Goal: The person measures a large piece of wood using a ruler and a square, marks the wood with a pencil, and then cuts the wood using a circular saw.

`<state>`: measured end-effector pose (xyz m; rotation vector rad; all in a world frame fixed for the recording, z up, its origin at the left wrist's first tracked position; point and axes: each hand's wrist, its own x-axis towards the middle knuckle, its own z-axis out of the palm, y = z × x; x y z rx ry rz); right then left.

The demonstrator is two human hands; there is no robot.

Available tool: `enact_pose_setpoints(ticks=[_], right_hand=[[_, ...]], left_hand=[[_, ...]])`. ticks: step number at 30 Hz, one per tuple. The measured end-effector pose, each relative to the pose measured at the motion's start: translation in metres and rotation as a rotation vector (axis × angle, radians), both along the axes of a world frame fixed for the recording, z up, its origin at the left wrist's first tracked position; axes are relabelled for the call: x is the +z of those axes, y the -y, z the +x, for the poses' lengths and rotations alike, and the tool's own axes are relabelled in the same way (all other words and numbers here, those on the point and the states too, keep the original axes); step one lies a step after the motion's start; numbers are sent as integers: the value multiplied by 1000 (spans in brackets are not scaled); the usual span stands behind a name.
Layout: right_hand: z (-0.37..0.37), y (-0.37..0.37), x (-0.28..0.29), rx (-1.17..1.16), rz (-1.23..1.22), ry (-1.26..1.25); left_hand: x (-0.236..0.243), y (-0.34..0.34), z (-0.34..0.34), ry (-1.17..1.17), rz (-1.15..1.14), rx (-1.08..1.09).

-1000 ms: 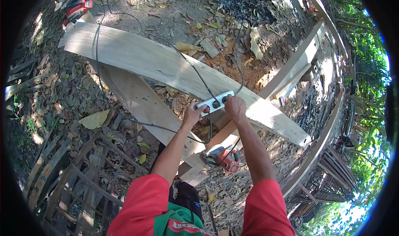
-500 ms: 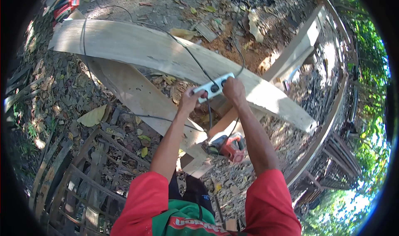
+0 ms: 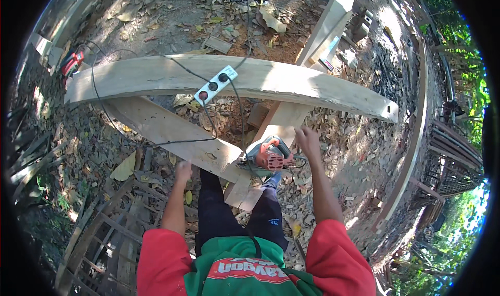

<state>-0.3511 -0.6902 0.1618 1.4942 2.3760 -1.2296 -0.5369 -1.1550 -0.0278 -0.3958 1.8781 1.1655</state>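
A white power strip point(image 3: 215, 86) with plugged-in black cables rests on a long pale board point(image 3: 291, 85) that lies across two other boards. Below it a red and grey power saw point(image 3: 271, 155) sits on the lower boards point(image 3: 172, 134), near where they meet above my legs. My left hand point(image 3: 183, 171), blurred, hangs to the left of the saw, below the left board; its fingers are too smeared to read. My right hand point(image 3: 307, 137) is to the right of the saw, with its fingers loosely bent and nothing visible in them.
A red and black power tool point(image 3: 73, 63) lies at the long board's left end. Another board point(image 3: 328, 20) runs toward the upper right. Slatted wood pieces point(image 3: 104, 233) lie at lower left, long curved timbers point(image 3: 414, 155) at right. Dry leaves cover the ground, with foliage along the right.
Both hands have let go of the power strip, which now lies on the long board, and have dropped apart toward my sides. The view has shifted, showing more of my legs.
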Motion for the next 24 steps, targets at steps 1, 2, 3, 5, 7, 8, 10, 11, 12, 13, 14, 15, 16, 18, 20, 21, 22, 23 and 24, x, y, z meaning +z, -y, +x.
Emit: enact_pose_setpoints(ticks=[1,2,3,5,7,8,10,11,12,13,14,15,16,18,20,21,22,23,24], right_hand=[[58,-9,-31,-16,49,93],[96,-2,-54,-76,-54,121],[126,-5,-72,-134,-149,169],[120,-8,-110,13,-79,37],[123,-6,-143,103,12,-53],[101,-5,-155,129,55,-127],[77,-9,-188,227,-134,-125],[74,-13,-204,278,-216,-120],[76,-14,-219,308,-325,-108],[73,-22,-231,338,-419,-100],[69,-28,-239,370,-513,-89],[67,-29,-241,339,-615,-109],[66,-24,-240,310,-721,-126],[63,-18,-228,253,-921,-183],[63,-18,-218,220,-1048,-174],[61,-18,-215,203,-1108,-167],[63,-22,-214,199,-1099,-153],[62,-26,-212,195,-1089,-140],[65,-28,-208,193,-1078,-129]], left_hand=[[2,20,33,7,-212,-199],[10,50,59,19,-437,-404],[24,67,105,31,-399,-319],[58,119,182,-34,-427,-264],[104,136,279,130,-495,-217],[122,150,322,173,-547,-199],[152,147,400,284,-591,-146],[162,135,431,329,-593,-124],[171,124,458,361,-595,-105],[176,110,481,387,-585,-89],[181,97,501,413,-575,-71],[186,85,518,432,-568,-49],[192,77,531,443,-565,-22],[199,64,556,465,-561,37],[199,53,580,481,-541,81],[198,50,590,487,-529,101],[199,45,605,492,-511,116],[197,43,617,492,-490,130],[193,38,630,489,-464,142]])
